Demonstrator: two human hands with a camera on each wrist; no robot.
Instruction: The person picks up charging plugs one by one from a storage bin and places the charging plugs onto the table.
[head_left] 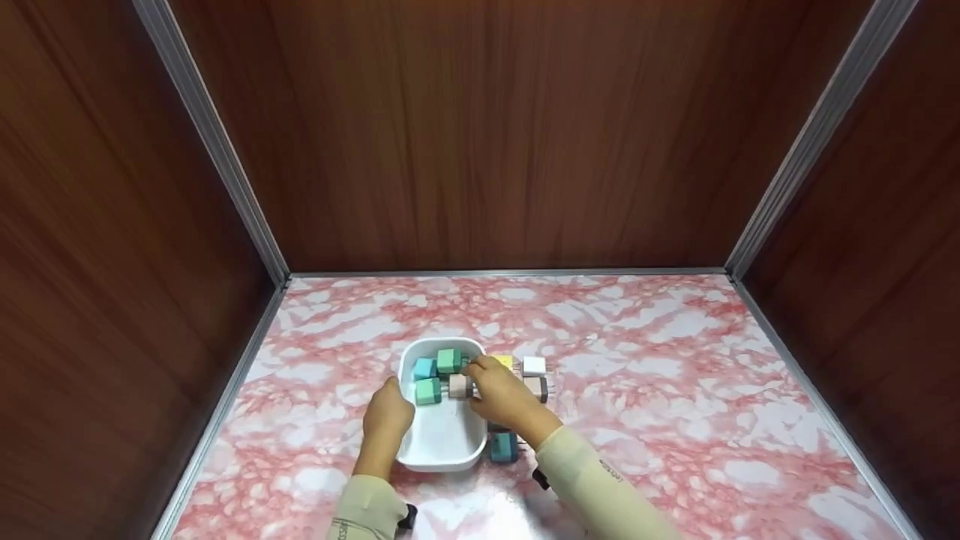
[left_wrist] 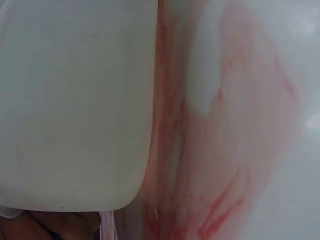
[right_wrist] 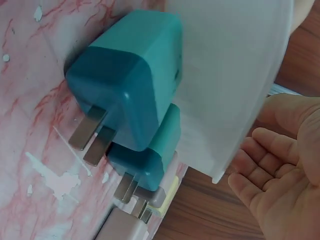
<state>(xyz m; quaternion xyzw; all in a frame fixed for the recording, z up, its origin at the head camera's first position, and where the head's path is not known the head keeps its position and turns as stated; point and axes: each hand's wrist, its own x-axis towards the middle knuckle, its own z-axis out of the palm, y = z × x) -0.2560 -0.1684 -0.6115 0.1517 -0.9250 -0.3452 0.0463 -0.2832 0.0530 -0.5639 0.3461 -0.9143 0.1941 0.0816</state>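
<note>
A white plastic tray [head_left: 441, 454] stands on the marbled table, with several plug chargers in its far half. Among them are a blue charger [head_left: 424, 368], a green charger [head_left: 448, 361], a second green charger [head_left: 428, 391] and a beige charger [head_left: 460, 386]. My left hand [head_left: 388, 411] grips the tray's left rim; in the left wrist view its curled fingers show below the tray. Over the right rim reaches my right hand [head_left: 504, 394], fingertips beside the beige charger and the upper green one. The right wrist view shows curled fingers, but the tray wall hides part of the grasp.
Outside the tray's right side lie more chargers: a teal one [head_left: 503, 447], a yellow one [head_left: 504, 361], a white one [head_left: 534, 366] and a beige-brown one [head_left: 536, 387]. Dark wood panels [head_left: 510, 135] with metal edges enclose the table's back and sides.
</note>
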